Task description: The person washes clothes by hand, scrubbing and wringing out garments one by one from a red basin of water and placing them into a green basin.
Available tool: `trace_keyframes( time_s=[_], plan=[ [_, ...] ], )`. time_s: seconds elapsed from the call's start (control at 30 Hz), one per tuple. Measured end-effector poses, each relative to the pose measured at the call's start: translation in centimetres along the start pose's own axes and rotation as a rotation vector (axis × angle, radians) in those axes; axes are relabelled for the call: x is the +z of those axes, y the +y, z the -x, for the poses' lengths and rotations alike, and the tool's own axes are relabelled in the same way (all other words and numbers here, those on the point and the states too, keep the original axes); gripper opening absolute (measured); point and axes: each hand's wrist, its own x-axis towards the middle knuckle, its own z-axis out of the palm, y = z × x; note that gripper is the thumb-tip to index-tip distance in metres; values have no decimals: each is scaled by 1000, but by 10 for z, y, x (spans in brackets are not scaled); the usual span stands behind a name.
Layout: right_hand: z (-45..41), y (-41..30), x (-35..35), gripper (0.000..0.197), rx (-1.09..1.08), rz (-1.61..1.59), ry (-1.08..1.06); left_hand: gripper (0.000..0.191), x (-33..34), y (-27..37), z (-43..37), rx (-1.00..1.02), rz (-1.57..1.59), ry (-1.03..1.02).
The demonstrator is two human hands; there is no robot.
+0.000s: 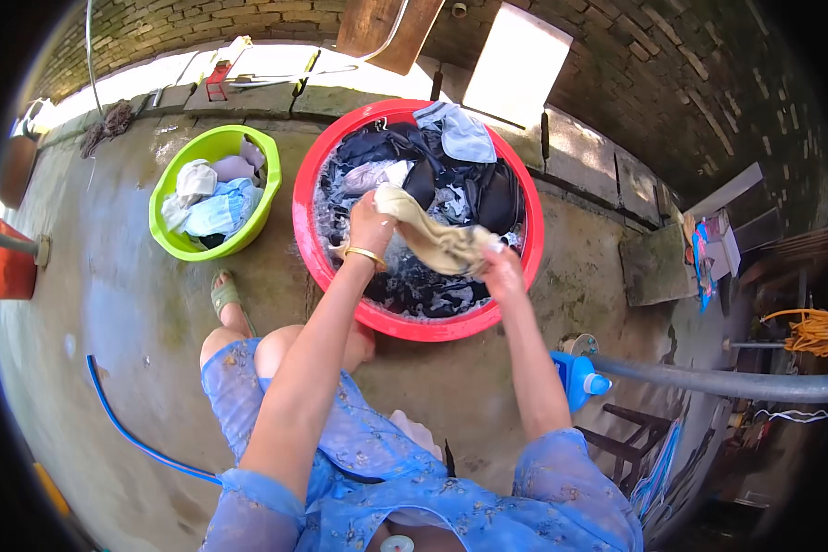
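Observation:
A wet beige cloth [431,238] is stretched between my two hands above a large red plastic tub [303,207]. My left hand [370,224], with a gold-coloured bangle at the wrist, grips its left end. The right end is held in my right hand [502,269], over the tub's near right part. Dark wet clothes [500,200] lie in sudsy water inside the tub, with a pale pink and white piece [371,177] among them. A light blue garment [466,134] hangs over the far rim.
Left of the tub stands a lime-green basin [270,186] with white and light blue clothes [224,207]. A blue detergent bottle [578,383] and a grey pipe [717,381] are at the right. A blue hose [138,441] lies at the left on the wet concrete floor.

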Motion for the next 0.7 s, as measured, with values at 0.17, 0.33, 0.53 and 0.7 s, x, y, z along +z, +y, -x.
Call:
trace_keyframes(
  time_s=[0.17, 0.33, 0.53, 0.7],
  plan=[
    [-12, 46, 45, 70, -105, 980, -26, 34, 16, 0, -1, 16, -170, -44],
    [9, -32, 132, 84, -738, 822, -388, 41, 18, 41, 16, 356, -566, -158],
    [-40, 36, 101, 46, -586, 980, -83, 62, -2, 60, 11, 538, -550, -65],
    [-78, 181, 36, 33, -146, 1439, 204, 49, -26, 58, 5, 121, -188, 70]
  ],
)
